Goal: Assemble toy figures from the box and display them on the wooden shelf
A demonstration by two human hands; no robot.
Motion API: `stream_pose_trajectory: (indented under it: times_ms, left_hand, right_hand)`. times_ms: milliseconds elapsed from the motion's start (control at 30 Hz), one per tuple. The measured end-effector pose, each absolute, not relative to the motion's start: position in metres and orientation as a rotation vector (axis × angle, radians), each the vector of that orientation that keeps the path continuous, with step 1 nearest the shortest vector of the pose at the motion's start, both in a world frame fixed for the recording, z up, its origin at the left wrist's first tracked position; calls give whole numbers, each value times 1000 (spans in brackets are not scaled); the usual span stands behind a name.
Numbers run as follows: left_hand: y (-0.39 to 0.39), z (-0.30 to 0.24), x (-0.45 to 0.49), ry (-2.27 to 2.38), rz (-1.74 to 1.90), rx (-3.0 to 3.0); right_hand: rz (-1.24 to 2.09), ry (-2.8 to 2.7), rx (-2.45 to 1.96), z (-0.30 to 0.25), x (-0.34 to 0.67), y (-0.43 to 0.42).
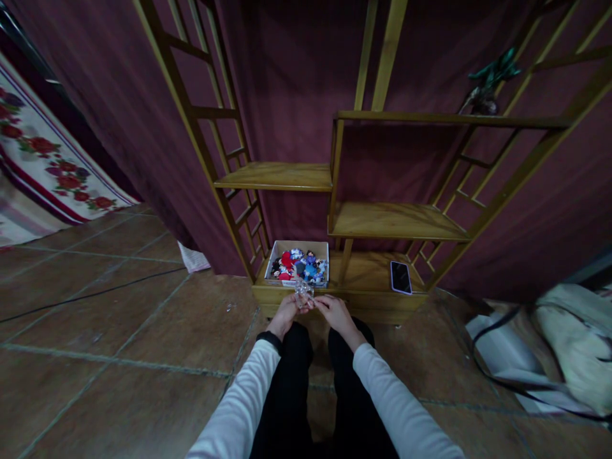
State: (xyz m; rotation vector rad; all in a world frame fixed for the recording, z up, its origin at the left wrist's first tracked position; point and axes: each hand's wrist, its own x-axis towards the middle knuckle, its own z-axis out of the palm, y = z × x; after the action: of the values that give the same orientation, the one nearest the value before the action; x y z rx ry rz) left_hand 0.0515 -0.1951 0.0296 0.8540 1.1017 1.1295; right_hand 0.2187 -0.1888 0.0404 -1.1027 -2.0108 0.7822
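Note:
My left hand [287, 312] is closed on a small clear plastic wrapper [304, 292], held just in front of a box. The fingertips of my right hand [333, 310] pinch the wrapper's right side. What the wrapper contains, if anything, is too small to make out. Right behind my hands, an open cardboard box [326, 255] stands on the lowest shelf. Several small colourful figures [299, 264] in red, blue, white and black lie heaped in it.
The wooden shelf unit [287, 176] rises in front of me. A phone [400, 278] lies on its lowest shelf at right; a green ornament [492, 80] stands higher up. A black cable [95, 295] crosses the tiled floor at left. Bags [568, 344] sit at right.

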Motion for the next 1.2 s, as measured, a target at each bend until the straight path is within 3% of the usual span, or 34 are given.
stream_pose_trajectory:
  times_ms: [1200]
  left_hand:
    - [-193,28,49,1118,1027,927]
  right_hand:
    - [986,-1970,-1029,29,221,-183]
